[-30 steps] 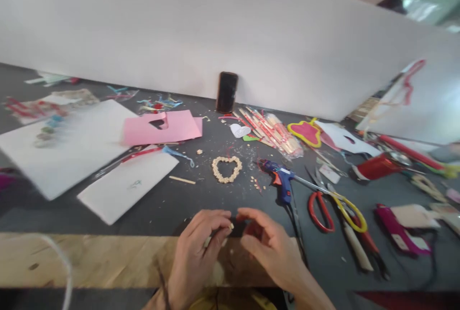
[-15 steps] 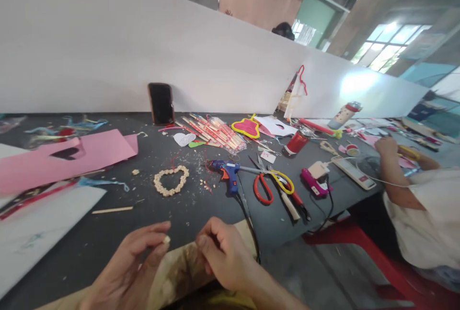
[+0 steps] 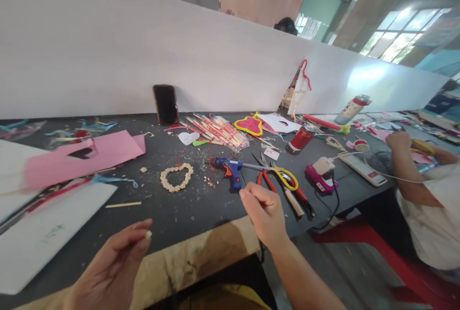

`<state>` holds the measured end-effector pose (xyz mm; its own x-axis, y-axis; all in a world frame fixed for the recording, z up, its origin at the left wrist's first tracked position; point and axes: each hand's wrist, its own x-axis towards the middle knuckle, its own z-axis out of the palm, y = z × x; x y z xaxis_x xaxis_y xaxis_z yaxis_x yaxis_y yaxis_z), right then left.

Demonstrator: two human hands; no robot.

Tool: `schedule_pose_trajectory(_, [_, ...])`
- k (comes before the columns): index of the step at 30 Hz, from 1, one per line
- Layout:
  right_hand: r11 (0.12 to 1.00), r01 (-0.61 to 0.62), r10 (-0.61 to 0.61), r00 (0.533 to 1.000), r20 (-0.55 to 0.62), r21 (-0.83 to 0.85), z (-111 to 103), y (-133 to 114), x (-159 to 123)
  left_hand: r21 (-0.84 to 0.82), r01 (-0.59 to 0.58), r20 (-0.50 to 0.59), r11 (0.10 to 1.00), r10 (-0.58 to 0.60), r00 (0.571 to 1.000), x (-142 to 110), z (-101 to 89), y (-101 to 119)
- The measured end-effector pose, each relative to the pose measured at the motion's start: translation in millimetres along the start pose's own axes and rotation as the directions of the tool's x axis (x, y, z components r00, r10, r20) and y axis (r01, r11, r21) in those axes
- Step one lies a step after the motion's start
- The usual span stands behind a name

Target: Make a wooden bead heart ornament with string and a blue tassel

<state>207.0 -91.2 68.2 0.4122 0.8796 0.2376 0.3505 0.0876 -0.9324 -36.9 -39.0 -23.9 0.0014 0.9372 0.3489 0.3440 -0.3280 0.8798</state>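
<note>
My left hand [image 3: 111,269] is at the lower left, thumb and fingers pinched on a small pale wooden piece [image 3: 148,234]. My right hand [image 3: 266,212] is closed just below the handle of a blue glue gun [image 3: 233,171]; whatever its fingers hold, if anything, is hidden. The glue gun lies on the dark table, a clear glue stick [image 3: 251,166] in its back. Left of it lies a heart-shaped ring of small pale pieces [image 3: 165,180]. Crumbs and tiny bits [image 3: 209,181] are scattered between them.
Scissors with yellow handles [image 3: 294,181] and red-handled pliers [image 3: 270,180] lie to the right. Beyond are a pink power strip [image 3: 318,181] and a red can [image 3: 301,140]. Pink paper [image 3: 118,152] lies left. A phone [image 3: 166,105] leans on the white divider. Another person's hand [image 3: 399,144] is far right.
My right hand has moved up and right to the glue gun's handle. My left hand has shifted left and slightly down, still pinching the small piece. The view has turned slightly.
</note>
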Motion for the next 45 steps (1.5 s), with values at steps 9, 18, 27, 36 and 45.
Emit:
schedule_pose_trajectory(9, [0.998, -0.05, 0.05, 0.999, 0.004, 0.03, 19, 14, 9, 0.014, 0.075, 0.078, 0.997, -0.076, 0.994, 7, 4.5, 10])
schedule_pose_trajectory(18, [0.721, 0.431, -0.442, 0.889, 0.12, -0.543, -8, 32, 47, 0.014, 0.077, 0.116, 0.997, -0.078, 0.99, 15, 5.9, 11])
schedule_pose_trajectory(27, [0.443, 0.397, -0.302, 0.91, 0.284, -0.804, 3, 39, 85, -0.045, -0.029, 0.183, 0.999, 0.036, 0.982, 17, 14.9, 14])
schedule_pose_trajectory(36, [0.451, 0.545, -0.2, 0.834, 0.515, -0.707, 46, 45, 93, -0.024, -0.063, 0.177, 0.998, 0.067, 0.982, 20, 22.8, 18])
schedule_pose_trajectory(45, [0.3, 0.476, -0.111, 0.878, 0.466, -0.827, 41, 44, 98, -0.089, -0.085, 0.127, 0.992, 0.096, 0.987, 24, 22.8, 22])
